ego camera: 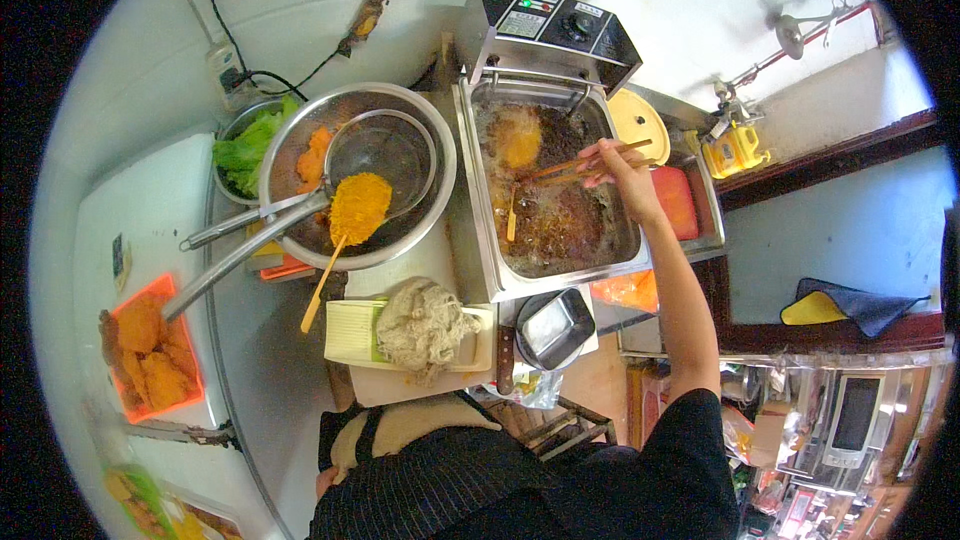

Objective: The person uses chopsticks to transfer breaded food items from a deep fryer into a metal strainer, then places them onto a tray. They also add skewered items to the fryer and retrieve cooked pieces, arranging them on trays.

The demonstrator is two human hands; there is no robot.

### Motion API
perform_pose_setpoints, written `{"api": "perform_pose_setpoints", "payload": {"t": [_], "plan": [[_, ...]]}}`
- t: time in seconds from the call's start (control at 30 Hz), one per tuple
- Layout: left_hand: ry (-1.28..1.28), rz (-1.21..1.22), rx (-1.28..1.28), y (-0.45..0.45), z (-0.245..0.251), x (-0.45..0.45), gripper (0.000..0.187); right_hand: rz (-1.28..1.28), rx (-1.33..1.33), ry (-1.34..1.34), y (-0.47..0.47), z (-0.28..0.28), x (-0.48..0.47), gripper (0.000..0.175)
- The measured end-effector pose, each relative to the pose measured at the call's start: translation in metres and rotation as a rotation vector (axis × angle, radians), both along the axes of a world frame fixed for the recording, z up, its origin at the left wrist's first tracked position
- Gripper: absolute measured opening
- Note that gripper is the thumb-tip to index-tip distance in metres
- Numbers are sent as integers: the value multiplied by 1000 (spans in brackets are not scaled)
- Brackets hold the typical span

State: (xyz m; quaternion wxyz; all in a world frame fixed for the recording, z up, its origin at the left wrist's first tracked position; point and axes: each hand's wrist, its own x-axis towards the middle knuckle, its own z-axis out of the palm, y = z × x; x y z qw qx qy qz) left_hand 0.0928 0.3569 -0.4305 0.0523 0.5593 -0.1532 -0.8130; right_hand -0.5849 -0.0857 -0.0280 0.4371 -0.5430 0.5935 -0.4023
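My right hand [611, 165] holds a pair of wooden chopsticks [574, 165], their tips down in the bubbling oil of an electric deep fryer [480, 187]. Left of the tips floats a golden breaded piece [518, 142]; a wooden stick [511, 217] stands out of the oil below them. A breaded piece on a stick [360, 208] lies across a wire strainer [427, 157] over a large steel bowl [448, 180]. Only a small part of my left hand [326, 480] shows low at the left, beside my body; its fingers are mostly hidden.
An orange basket of fried pieces [199, 390] stands at the left, near lettuce [247, 150] in a bowl. A crumpled cloth [424, 326] and a knife handle [505, 360] lie before the fryer. A black pan [577, 322] and a yellow lid [645, 116] are close by.
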Motion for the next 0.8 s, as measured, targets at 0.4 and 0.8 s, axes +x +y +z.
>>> {"api": "perform_pose_setpoints", "payload": {"t": [0.4, 0.8], "plan": [[-130, 104, -35, 2, 16, -14, 37, -157, -147, -352, 5, -3, 0, 35], [-156, 302, 72, -11, 40, -23, 33, -71, -118, -200, 6, -3, 26, 35]]}}
